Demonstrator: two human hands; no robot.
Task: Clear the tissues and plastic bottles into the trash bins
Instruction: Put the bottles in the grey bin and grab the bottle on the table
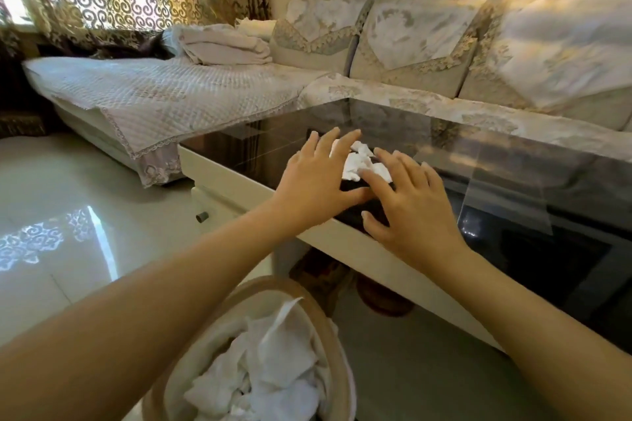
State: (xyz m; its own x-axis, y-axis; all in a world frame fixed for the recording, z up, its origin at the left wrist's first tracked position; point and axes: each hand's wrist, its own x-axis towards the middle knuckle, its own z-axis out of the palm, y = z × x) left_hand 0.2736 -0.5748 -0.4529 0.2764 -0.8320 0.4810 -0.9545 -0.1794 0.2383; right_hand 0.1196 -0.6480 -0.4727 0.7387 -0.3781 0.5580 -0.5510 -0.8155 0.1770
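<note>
A small heap of crumpled white tissues point(357, 162) lies on the dark glass top of the coffee table point(260, 178), near its left front corner. My left hand point(316, 178) hovers just left of the heap with fingers spread, fingertips over its far edge. On the heap's right side, my right hand point(412, 212) is spread too, its index finger touching the tissues. Neither hand holds anything. Below, on the floor, a round beige trash bin point(328, 321) holds several crumpled white tissues point(270, 372). No plastic bottle is in view.
A cream sofa point(410, 55) with lace covers wraps around the table's far side, with folded blankets point(222, 44) at its corner. Glossy tiled floor point(51, 215) spreads to the left. Dark objects sit under the table point(383, 294).
</note>
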